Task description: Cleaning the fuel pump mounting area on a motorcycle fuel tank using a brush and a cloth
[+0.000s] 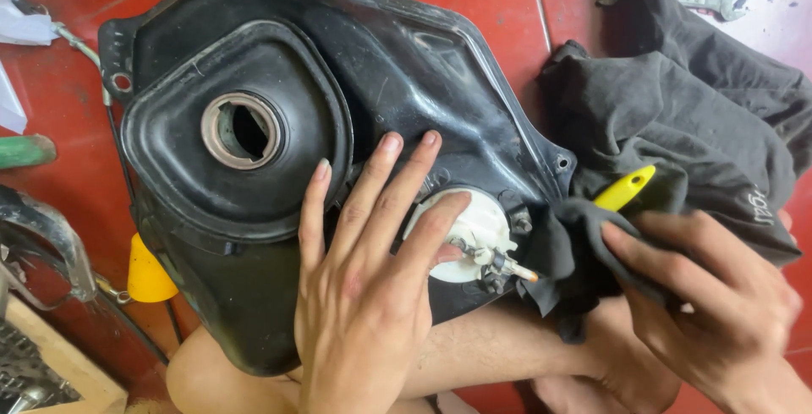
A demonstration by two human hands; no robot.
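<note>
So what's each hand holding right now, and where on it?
The right hand pinches a fold of the dark cloth. The left hand holds nothing, resting flat on the black tank.

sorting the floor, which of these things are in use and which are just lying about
In use: left hand on black tank, white pump cap; right hand gripping dark cloth, yellow tool.

Lying about: wrench, yellow funnel, wooden crate.

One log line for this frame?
left hand: flat on black fuel tank | right hand: gripping dark rag | white pump flange: exposed
</note>
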